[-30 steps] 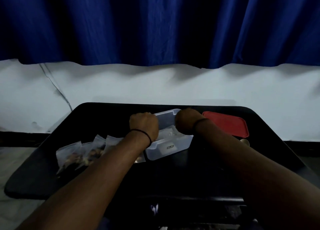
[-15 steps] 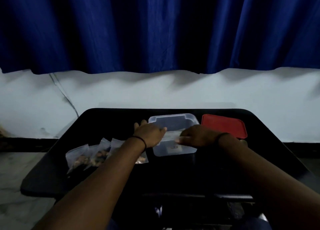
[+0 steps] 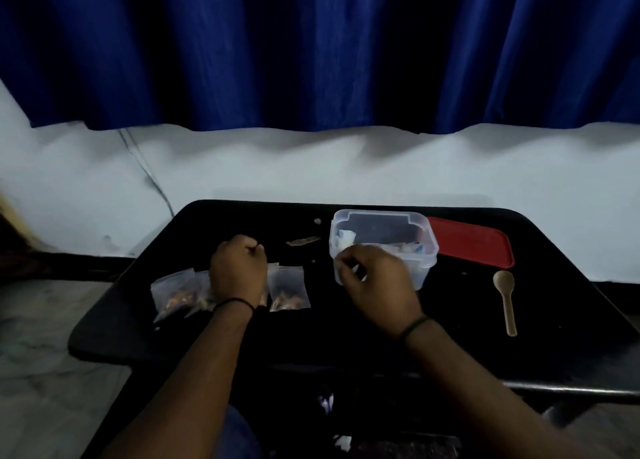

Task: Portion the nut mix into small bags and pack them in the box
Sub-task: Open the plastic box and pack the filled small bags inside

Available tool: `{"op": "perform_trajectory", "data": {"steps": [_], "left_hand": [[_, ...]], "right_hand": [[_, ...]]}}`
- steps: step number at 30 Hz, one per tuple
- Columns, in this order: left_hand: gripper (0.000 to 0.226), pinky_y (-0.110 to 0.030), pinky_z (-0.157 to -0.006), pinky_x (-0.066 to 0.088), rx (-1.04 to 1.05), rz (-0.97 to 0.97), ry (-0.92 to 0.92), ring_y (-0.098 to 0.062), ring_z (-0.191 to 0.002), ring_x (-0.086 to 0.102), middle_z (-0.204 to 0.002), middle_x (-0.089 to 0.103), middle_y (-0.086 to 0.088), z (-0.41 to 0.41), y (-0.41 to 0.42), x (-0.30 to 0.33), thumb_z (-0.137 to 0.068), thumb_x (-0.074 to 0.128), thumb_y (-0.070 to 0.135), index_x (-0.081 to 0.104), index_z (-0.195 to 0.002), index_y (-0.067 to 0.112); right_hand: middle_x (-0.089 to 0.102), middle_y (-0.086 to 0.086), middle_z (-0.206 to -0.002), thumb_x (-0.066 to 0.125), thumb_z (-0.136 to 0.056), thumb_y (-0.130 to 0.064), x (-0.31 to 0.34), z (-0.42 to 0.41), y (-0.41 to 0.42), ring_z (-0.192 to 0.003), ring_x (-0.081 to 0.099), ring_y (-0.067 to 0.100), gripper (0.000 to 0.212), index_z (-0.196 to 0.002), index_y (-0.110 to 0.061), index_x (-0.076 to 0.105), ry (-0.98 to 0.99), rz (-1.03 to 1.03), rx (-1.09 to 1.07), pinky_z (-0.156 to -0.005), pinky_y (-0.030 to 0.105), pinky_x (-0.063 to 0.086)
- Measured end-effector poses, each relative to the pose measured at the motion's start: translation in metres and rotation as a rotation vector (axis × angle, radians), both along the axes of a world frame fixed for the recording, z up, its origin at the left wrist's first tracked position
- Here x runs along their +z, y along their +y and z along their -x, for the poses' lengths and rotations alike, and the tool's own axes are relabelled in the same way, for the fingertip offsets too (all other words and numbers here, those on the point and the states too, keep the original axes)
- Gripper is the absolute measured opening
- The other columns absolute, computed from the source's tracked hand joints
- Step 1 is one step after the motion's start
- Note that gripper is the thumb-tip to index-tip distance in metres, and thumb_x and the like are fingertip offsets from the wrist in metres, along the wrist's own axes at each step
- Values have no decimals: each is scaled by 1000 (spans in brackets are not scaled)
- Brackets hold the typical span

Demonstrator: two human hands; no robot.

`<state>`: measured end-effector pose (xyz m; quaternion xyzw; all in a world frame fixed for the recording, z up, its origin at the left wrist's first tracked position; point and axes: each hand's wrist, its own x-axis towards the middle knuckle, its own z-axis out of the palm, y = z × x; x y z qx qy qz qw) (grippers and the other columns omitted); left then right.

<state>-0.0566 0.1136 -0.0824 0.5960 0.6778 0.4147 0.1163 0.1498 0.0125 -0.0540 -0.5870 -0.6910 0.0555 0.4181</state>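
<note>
Where the head view looks down, a smooth black bench [image 3: 346, 334] with round corners fills the lower middle of the frame. A clear plastic box [image 3: 382, 238] with soft round corners sits right of the middle, and some crinkly clear bags lie inside it. A flat red lid [image 3: 471, 242] lies just beside the box on its right. A light brown spoon [image 3: 506, 299] with a round bowl and a long handle lies below the lid.

The left hand [image 3: 239, 273] is left of the middle, over a row of small bags [image 3: 289, 287] of brown nuts, shiny and see-through. Its grip is curled, but I cannot tell if it holds a bag. The right hand [image 3: 375, 283] is at the front wall of the box, fingers curled; I cannot tell what it holds.
</note>
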Motion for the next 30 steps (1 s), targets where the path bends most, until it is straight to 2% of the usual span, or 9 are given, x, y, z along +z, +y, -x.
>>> {"op": "perform_trajectory", "data": {"steps": [4, 8, 11, 13, 16, 21, 25, 27, 30], "left_hand": [[34, -46, -81, 53, 88, 193, 222, -43, -99, 61, -104, 66, -22, 23, -8, -10, -86, 65, 38, 68, -98, 7], [46, -49, -90, 47, 113, 263, 329, -43, -113, 52, -120, 57, -24, 27, -12, -15, -89, 62, 41, 59, -115, 3], [47, -48, -89, 47, 85, 268, 390, -42, -114, 52, -122, 57, -22, 27, -7, -15, -89, 62, 40, 56, -118, 4], [45, -47, -89, 50, 63, 289, 422, -40, -111, 55, -120, 59, -20, 27, -3, -15, -88, 63, 41, 57, -116, 6], [39, -44, -84, 53, 36, 308, 415, -38, -104, 61, -112, 65, -17, 27, 0, -17, -86, 66, 40, 63, -111, 9], [35, -43, -76, 57, -11, 305, 284, -35, -87, 65, -96, 69, -13, 28, -4, -16, -85, 58, 48, 70, -90, 16], [13, -37, -79, 55, -31, 269, 81, -26, -86, 65, -88, 71, -1, 23, -14, -13, -79, 70, 30, 62, -70, 24], [17, -35, -78, 53, -49, 227, -67, -26, -84, 64, -82, 68, -1, 21, -17, -12, -76, 72, 19, 57, -70, 22], [18, -34, -74, 49, -94, 160, -296, -27, -82, 63, -84, 64, -5, 19, -18, -11, -78, 72, 5, 58, -86, 13]], "right_hand": [[72, 4, -91, 59, -91, -26, -37, 44, 15, -86, 67, 22, 15, -89, -15, 69, 40, 322, -42, -76, 32, 52], [69, 11, -97, 56, -92, -36, -49, 65, 30, -95, 64, 31, 27, -91, -10, 62, 130, 495, -149, -72, 30, 47], [64, 12, -111, 54, -88, -52, -51, 85, 45, -105, 62, 33, 46, -108, -11, 57, 133, 559, -201, -79, 34, 47], [60, 12, -120, 57, -85, -52, -50, 93, 52, -112, 59, 34, 53, -117, -10, 53, 136, 619, -249, -85, 37, 47], [61, 10, -121, 63, -78, -50, -51, 94, 59, -112, 61, 31, 58, -119, -11, 54, 200, 696, -281, -89, 38, 51], [70, 8, -99, 56, -57, -52, -49, 91, 57, -89, 67, 27, 53, -95, -16, 66, 254, 733, -205, -80, 39, 58], [66, -3, -89, 69, -71, -38, -48, 88, 46, -86, 65, 20, 26, -85, -23, 54, 437, 619, -173, -80, 37, 54], [64, -5, -82, 71, -76, -37, -48, 85, 42, -81, 64, 18, 29, -86, -26, 47, 495, 508, -184, -79, 38, 54], [66, -5, -70, 77, -75, -28, -43, 76, 34, -71, 66, 15, 41, -99, -31, 44, 530, 405, -116, -74, 39, 56]]}}
